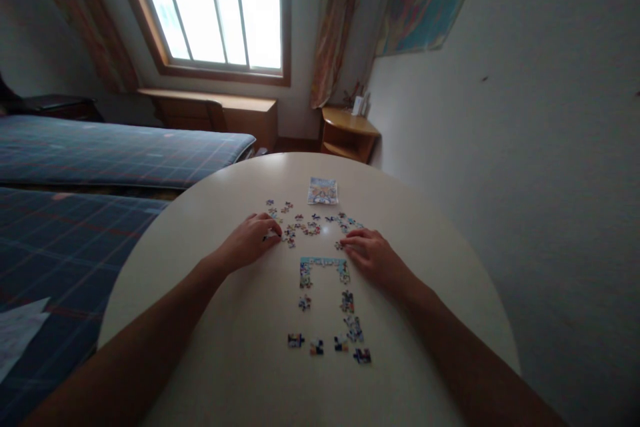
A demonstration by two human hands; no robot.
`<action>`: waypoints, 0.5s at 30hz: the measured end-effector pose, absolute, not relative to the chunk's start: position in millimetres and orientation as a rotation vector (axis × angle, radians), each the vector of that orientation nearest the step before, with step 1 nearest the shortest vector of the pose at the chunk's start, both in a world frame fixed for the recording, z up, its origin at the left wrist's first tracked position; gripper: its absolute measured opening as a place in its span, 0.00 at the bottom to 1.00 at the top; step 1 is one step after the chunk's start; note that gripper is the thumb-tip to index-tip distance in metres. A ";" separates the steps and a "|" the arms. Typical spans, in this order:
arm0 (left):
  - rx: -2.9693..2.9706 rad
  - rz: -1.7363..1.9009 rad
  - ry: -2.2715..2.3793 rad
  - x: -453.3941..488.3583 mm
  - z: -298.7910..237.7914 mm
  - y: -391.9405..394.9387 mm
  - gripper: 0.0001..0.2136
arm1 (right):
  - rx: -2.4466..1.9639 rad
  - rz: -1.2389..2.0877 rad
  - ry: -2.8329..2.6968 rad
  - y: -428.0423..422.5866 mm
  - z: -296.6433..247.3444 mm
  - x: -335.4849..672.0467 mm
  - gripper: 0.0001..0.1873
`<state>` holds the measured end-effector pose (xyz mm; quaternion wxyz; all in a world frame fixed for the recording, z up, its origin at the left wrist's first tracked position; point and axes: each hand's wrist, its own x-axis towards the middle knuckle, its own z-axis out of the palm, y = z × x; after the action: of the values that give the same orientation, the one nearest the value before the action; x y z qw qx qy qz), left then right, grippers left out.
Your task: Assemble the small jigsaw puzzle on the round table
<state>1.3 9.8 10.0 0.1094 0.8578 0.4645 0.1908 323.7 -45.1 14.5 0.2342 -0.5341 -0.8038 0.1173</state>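
seemingly at the step of picking over loose puzzle pieces (313, 229), strewn across the middle of a round pale table (240, 360), with a partial border (323, 261) already laid out on the near side. joined there along the far edge and a short way down both sides, then broken up: to the left, a lone piece (305, 302); to the right, a short run of pieces (348, 301); at the near end, four more in a loose row (317, 347). with the left hand (253, 239) low at the left of the scatter, curled narrow, thumb close to fingers; cannot tell about any piece in that grasp. with the right hand (373, 253) just beyond the border's far right corner, also narrow, fingertips at a small piece (339, 245); cannot tell between pinching and merely touching. on the far side of the scatter, a small picture sheet (323, 191), perhaps handy as a guide. judging by the gaps in the border, now calling for a light pinch on one piece, a turn to compare tabs and colours with an open edge, and a gentle press without jarring the unjoined pieces nearby.
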 end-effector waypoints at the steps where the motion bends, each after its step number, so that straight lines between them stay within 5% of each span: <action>1: 2.526 0.562 1.363 0.9 9.8 10.5 0.08 | -1.469 0.322 -2.205 -45.2 14.7 323.6 0.13; 15: 2.420 0.563 1.314 5.2 24.8 4.0 0.05 | -1.464 0.338 -2.195 -46.9 17.3 323.0 0.12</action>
<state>5.2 4.0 24.8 0.1649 0.8492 0.4611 0.1977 323.0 -46.9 17.3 0.2386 -0.5345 -0.8013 0.1235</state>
